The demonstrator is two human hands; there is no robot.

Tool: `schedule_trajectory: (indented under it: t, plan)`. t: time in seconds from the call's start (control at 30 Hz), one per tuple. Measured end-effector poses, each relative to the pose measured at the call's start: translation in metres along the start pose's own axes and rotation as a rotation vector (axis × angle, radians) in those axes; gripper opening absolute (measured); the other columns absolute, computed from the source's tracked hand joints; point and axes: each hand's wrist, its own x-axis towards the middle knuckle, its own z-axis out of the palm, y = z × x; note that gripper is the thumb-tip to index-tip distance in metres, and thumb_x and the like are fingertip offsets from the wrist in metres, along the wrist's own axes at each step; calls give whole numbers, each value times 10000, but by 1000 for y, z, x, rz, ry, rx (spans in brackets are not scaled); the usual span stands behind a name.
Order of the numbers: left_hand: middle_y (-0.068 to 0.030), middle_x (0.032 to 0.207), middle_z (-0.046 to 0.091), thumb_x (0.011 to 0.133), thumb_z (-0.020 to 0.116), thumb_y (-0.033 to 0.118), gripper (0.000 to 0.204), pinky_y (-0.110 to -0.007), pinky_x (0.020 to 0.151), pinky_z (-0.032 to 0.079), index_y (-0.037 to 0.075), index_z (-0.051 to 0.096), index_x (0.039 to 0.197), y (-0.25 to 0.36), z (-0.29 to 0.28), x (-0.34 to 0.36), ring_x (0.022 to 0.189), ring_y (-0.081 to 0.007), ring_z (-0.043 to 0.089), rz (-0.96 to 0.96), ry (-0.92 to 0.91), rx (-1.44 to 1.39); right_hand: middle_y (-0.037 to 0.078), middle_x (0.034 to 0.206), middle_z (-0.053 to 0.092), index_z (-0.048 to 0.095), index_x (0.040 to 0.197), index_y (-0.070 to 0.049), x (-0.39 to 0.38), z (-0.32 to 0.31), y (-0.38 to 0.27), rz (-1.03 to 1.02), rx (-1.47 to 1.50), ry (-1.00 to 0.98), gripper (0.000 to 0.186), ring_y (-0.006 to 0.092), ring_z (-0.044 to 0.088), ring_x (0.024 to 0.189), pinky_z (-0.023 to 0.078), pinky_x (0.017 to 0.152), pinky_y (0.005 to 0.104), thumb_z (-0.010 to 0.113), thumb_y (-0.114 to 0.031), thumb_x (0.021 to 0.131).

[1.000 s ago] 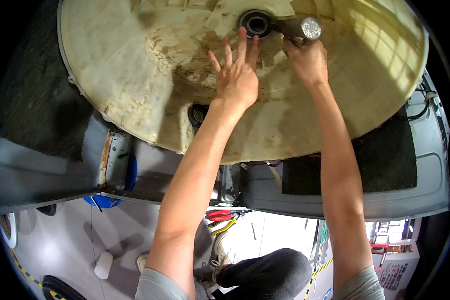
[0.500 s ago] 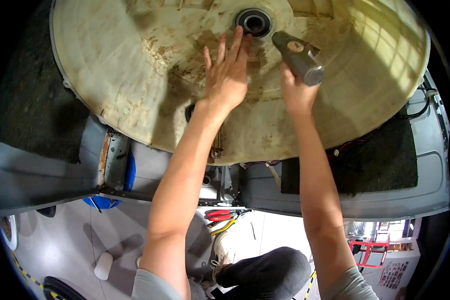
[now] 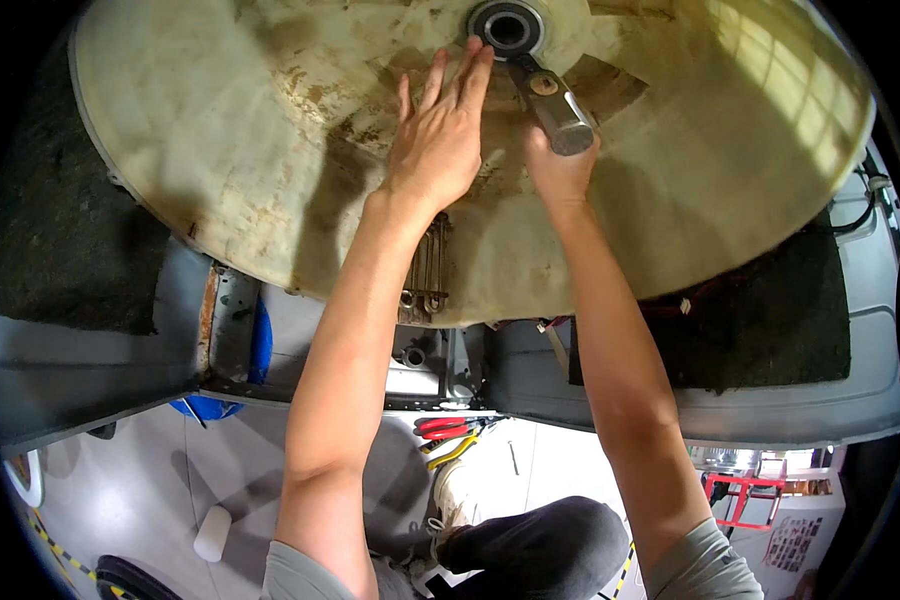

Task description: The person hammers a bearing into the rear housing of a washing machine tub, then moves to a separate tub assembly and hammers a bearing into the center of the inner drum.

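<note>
A large round cream-coloured plastic tub (image 3: 690, 200), stained brown, lies across the upper part of the view. At its centre sits a dark ring-shaped bearing (image 3: 523, 48) with a hole through it. My left hand (image 3: 435, 145) is stretched out over the tub, fingertips at the bearing's lower left edge; it grips nothing visible. My right hand (image 3: 562, 172) is closed round a hammer, its handle hidden beneath the metal hammer head (image 3: 558, 110). One end of that head reaches the bearing's lower right edge; contact cannot be told.
A grey metal cabinet (image 3: 80, 370) with dark padding (image 3: 730, 340) surrounds the tub. Below lie red-handled pliers (image 3: 442, 428), a yellow-handled tool (image 3: 452, 453) and a white cylinder (image 3: 212, 533) on the tiled floor. A red frame (image 3: 745, 500) and box stand at right.
My right hand has carried the hammer left, its head now at the bearing's edge. My left hand stays stretched out near the bearing. The view has shifted slightly.
</note>
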Motion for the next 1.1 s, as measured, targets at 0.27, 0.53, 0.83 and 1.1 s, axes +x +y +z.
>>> schedule_trajectory:
  t: [0.27,0.53,0.83,1.1]
  plan:
    - [-90,1618,144,747,478,-174,922,-558,1189,147,122,130,1548,-1,-7,1,1473,-356,170,1,-65,-6,180,762,679,669,940,14,0,-13,-20,-72,199,-77,293,319,696,727,523,678,360,784,-146,723]
    - [-140,1554,305,828,451,-91,723,-537,1181,200,78,265,1506,-9,-16,1,1439,-371,257,9,-8,-91,111,771,681,648,971,33,-15,-19,-31,-105,176,-134,266,196,645,724,507,642,326,750,-86,756]
    - [-183,1474,431,890,347,-80,565,-370,1143,299,-6,344,1450,-22,-40,34,1388,-304,389,-149,245,-878,192,729,620,587,865,-32,-13,-18,-74,-156,-28,-131,245,420,608,707,489,612,408,762,-74,699]
    - [-242,1395,495,894,369,-41,495,-382,1104,361,-38,425,1386,-27,-22,10,1328,-316,464,-459,222,-767,163,742,666,579,915,-82,7,2,-78,-153,-314,-318,236,384,645,717,499,625,485,716,-172,746]
